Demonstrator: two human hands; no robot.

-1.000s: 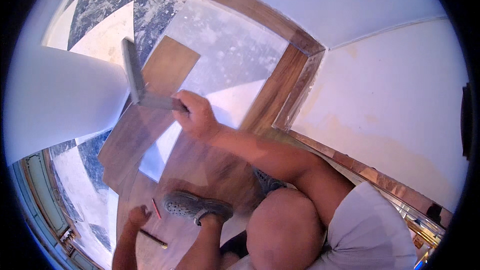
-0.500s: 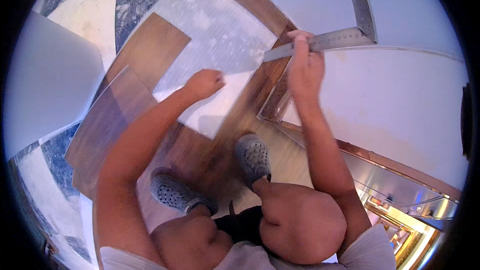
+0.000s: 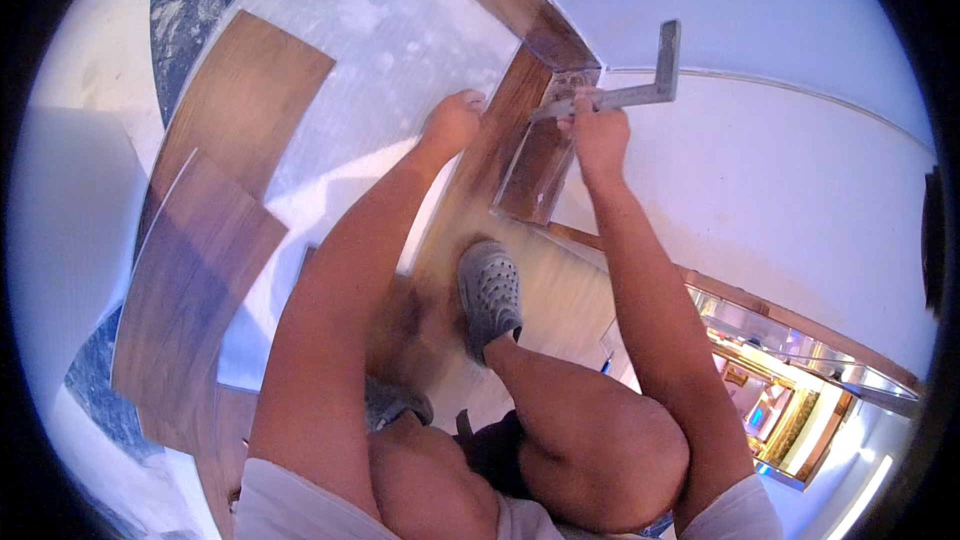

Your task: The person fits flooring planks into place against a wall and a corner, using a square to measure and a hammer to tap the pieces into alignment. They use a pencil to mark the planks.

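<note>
My right hand (image 3: 600, 145) is closed around the blade of a metal try square (image 3: 655, 90), whose shorter arm points up and away. The square's tip lies over a brown rectangular recess or slab (image 3: 535, 175) at the foot of the white wall; whether they touch, I cannot tell. My left hand (image 3: 453, 125) has its fingers curled together beside the edge of a fitted wood-look floor plank (image 3: 495, 120), above the pale grey floor. Anything inside its fingers is hidden.
Two loose wood-look planks (image 3: 200, 280) overlap at the left. The white wall (image 3: 750, 170) runs along the right, above a shiny metal-framed opening (image 3: 770, 410). My grey clog (image 3: 490, 285) stands on laid flooring (image 3: 560, 290). A white panel (image 3: 75, 230) stands far left.
My right hand has brought the try square down and closer, toward the brown recess. My left hand has shifted right and farther away, toward the plank edge. The view has turned somewhat.
</note>
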